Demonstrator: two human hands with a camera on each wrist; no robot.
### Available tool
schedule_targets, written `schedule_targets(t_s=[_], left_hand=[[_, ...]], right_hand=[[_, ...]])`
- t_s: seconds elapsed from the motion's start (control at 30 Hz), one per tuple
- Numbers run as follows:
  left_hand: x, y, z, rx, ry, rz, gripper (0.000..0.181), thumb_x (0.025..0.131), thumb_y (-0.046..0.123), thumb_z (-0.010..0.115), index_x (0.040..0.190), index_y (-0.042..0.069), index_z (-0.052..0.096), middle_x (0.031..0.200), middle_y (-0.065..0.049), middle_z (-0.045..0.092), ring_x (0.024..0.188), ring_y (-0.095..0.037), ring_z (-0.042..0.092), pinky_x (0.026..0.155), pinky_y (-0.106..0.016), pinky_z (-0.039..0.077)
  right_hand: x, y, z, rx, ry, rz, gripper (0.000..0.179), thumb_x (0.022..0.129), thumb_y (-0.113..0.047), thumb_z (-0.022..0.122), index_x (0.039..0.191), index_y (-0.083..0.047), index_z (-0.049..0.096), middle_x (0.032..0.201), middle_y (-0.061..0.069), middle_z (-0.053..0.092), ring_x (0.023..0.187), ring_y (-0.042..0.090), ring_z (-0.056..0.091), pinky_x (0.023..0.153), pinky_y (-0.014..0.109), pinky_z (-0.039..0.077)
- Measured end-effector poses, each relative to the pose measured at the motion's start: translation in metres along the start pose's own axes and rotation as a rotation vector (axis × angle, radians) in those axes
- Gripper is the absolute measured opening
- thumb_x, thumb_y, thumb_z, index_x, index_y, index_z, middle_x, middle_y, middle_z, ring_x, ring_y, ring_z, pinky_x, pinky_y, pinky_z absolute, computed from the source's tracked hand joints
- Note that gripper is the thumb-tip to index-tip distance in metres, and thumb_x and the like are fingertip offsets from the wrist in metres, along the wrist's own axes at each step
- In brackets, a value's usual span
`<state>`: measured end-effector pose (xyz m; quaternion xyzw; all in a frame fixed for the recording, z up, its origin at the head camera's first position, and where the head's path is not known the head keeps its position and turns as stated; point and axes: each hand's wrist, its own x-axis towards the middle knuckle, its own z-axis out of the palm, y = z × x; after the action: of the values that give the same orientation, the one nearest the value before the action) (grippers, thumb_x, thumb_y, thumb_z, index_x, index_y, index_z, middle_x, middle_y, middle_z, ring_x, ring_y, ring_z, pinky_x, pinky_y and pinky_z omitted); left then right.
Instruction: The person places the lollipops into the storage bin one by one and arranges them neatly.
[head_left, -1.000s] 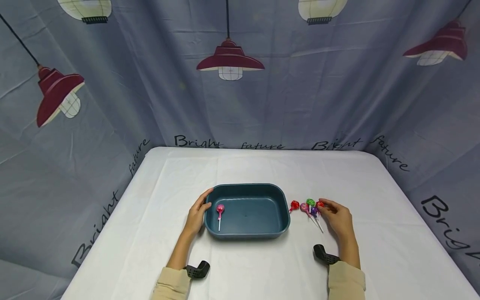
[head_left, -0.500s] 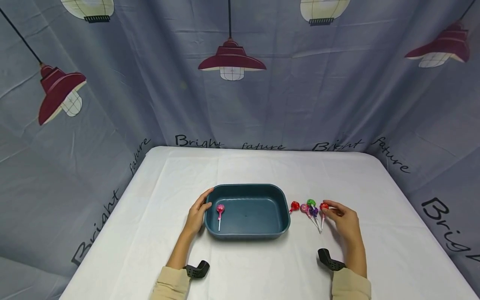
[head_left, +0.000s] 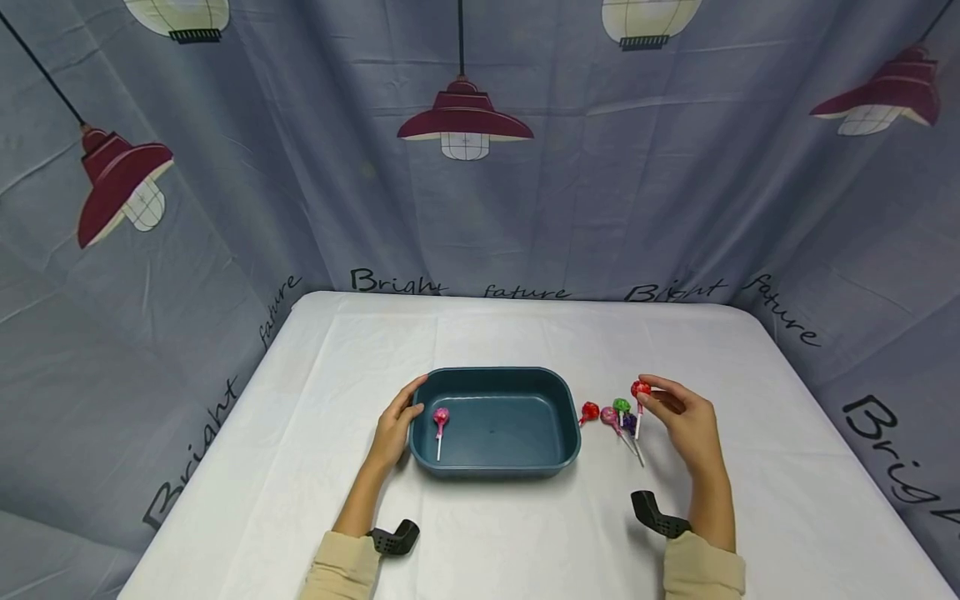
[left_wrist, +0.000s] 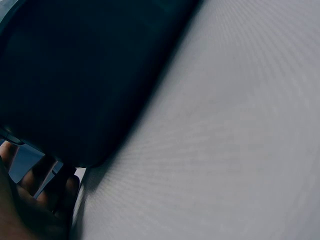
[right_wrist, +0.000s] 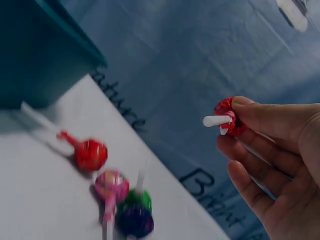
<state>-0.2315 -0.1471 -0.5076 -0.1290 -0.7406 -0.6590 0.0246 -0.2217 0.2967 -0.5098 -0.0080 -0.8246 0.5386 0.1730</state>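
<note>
Between thumb and fingers, my right hand pinches a red-wrapped lollipop by its candy head, raised over the table with the white stick hanging down. Just left of it lie a pink lollipop, a green lollipop and a purple lollipop. Another red lollipop rests by the right wall of a dark teal plastic tray. My left hand holds the tray's left side, thumb at the rim. Inside the tray, a pink lollipop lies near the left end.
A white cloth covers the table. Behind it hangs a grey-blue curtain printed with red lamps and lettering. Black wrist devices sit on both forearms.
My right hand first draws the red lollipop rightward out of the cluster, then lifts it off the table. The left hand and the tray stay where they were.
</note>
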Motion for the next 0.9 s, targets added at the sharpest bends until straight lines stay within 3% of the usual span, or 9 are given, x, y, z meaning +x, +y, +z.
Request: schedule_targets(t_s=[0.07, 0.13, 0.23, 0.33, 0.47, 0.5, 0.57, 0.7, 0.9], left_hand=[[0.000, 0.000, 0.000, -0.003, 0.001, -0.002, 0.042, 0.094, 0.004, 0.045, 0.136, 0.007, 0.046, 0.141, -0.006, 0.041, 0.132, -0.017, 0.031, 0.103, -0.017, 0.024], [0.000, 0.000, 0.000, -0.008, 0.001, -0.002, 0.042, 0.094, 0.004, 0.045, 0.136, 0.007, 0.045, 0.141, -0.007, 0.041, 0.132, -0.017, 0.030, 0.102, -0.015, 0.024], [-0.001, 0.000, 0.000, -0.013, 0.002, -0.007, 0.042, 0.094, 0.003, 0.045, 0.136, 0.006, 0.046, 0.141, -0.007, 0.041, 0.132, -0.017, 0.031, 0.102, -0.015, 0.024], [0.000, 0.000, 0.000, -0.007, 0.005, -0.004, 0.042, 0.094, 0.003, 0.045, 0.136, 0.007, 0.046, 0.141, -0.006, 0.041, 0.132, -0.017, 0.031, 0.104, -0.018, 0.024], [0.001, 0.000, 0.000, -0.004, 0.003, 0.002, 0.042, 0.094, 0.003, 0.045, 0.136, 0.006, 0.046, 0.141, -0.007, 0.041, 0.132, -0.018, 0.031, 0.104, -0.021, 0.024], [0.001, 0.000, 0.000, -0.006, 0.001, 0.001, 0.042, 0.094, 0.002, 0.044, 0.136, 0.006, 0.045, 0.141, -0.007, 0.041, 0.132, -0.018, 0.031, 0.104, -0.021, 0.024], [0.000, 0.001, 0.001, -0.010, 0.001, -0.005, 0.042, 0.094, 0.002, 0.044, 0.136, 0.006, 0.045, 0.141, -0.007, 0.041, 0.132, -0.018, 0.031, 0.104, -0.019, 0.024], [0.000, 0.001, 0.000, -0.010, 0.001, -0.005, 0.042, 0.094, 0.001, 0.044, 0.136, 0.005, 0.045, 0.141, -0.008, 0.041, 0.132, -0.018, 0.031, 0.102, -0.016, 0.024], [0.001, 0.002, 0.001, 0.002, 0.002, -0.002, 0.042, 0.094, 0.001, 0.044, 0.136, 0.005, 0.045, 0.141, -0.008, 0.041, 0.132, -0.018, 0.030, 0.107, -0.028, 0.023]], right_hand=[[0.003, -0.011, 0.003, 0.054, -0.033, -0.005, 0.036, 0.084, -0.020, 0.067, 0.119, -0.011, 0.064, 0.102, 0.006, 0.067, 0.090, 0.010, 0.061, 0.082, 0.015, 0.046], [0.014, 0.016, 0.008, 0.061, -0.031, -0.042, 0.036, 0.084, -0.023, 0.067, 0.120, -0.017, 0.064, 0.103, 0.004, 0.066, 0.091, 0.012, 0.061, 0.082, 0.016, 0.046], [0.024, 0.031, 0.023, 0.006, -0.010, -0.085, 0.036, 0.085, -0.027, 0.066, 0.121, -0.022, 0.063, 0.106, 0.003, 0.065, 0.092, 0.014, 0.060, 0.081, 0.015, 0.046], [0.025, 0.018, 0.036, 0.039, -0.025, -0.133, 0.036, 0.084, -0.024, 0.067, 0.120, -0.020, 0.063, 0.106, 0.004, 0.065, 0.092, 0.015, 0.061, 0.081, 0.016, 0.047], [0.016, -0.032, 0.050, 0.148, -0.093, -0.156, 0.035, 0.083, -0.016, 0.068, 0.118, -0.011, 0.064, 0.104, 0.009, 0.065, 0.092, 0.020, 0.060, 0.083, 0.022, 0.048], [0.017, -0.034, 0.055, 0.114, -0.080, -0.164, 0.035, 0.083, -0.018, 0.069, 0.117, -0.012, 0.064, 0.104, 0.008, 0.065, 0.091, 0.018, 0.060, 0.081, 0.019, 0.048], [0.009, -0.065, 0.060, 0.128, -0.095, -0.155, 0.034, 0.083, -0.017, 0.069, 0.116, -0.011, 0.065, 0.103, 0.009, 0.065, 0.091, 0.019, 0.060, 0.081, 0.021, 0.048], [-0.002, -0.107, 0.071, 0.091, -0.077, -0.158, 0.032, 0.084, -0.017, 0.068, 0.114, -0.008, 0.065, 0.100, 0.012, 0.066, 0.087, 0.016, 0.060, 0.080, 0.018, 0.047], [-0.011, -0.145, 0.090, 0.099, -0.117, -0.155, 0.029, 0.082, -0.004, 0.067, 0.110, 0.004, 0.064, 0.099, 0.019, 0.065, 0.086, 0.024, 0.061, 0.086, 0.031, 0.047]])
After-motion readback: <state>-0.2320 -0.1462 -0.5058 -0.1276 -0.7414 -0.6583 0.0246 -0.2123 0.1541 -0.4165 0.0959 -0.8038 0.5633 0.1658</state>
